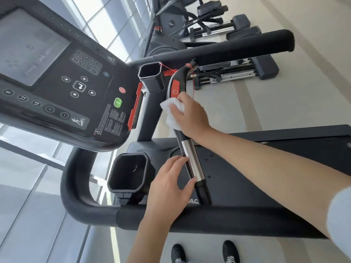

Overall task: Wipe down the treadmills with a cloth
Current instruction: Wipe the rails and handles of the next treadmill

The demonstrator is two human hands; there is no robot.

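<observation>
Nearest, two black shoes [205, 252] stand on pale floor just behind the treadmill's [266, 158] padded side rail [209, 219]. The left hand [169, 188] reaches over that rail, fingers spread, fingertips and thumb resting on the steel sensor sleeve [192, 160] of the centre handlebar [204, 194], not closed round it. Left of this hand sits an open cup holder [129, 173]; right of it the dark deck lies bare. Farther up the same bar, the right hand [191, 114] presses a crumpled white cloth [171, 112] flat against the grip, fingers together over it. Just beyond its fingertips is the red stop switch [175, 88], then a second cup holder [151, 74]. The console [62, 76] hangs to its left. Past the far rail, open floor and other machines [218, 25].
</observation>
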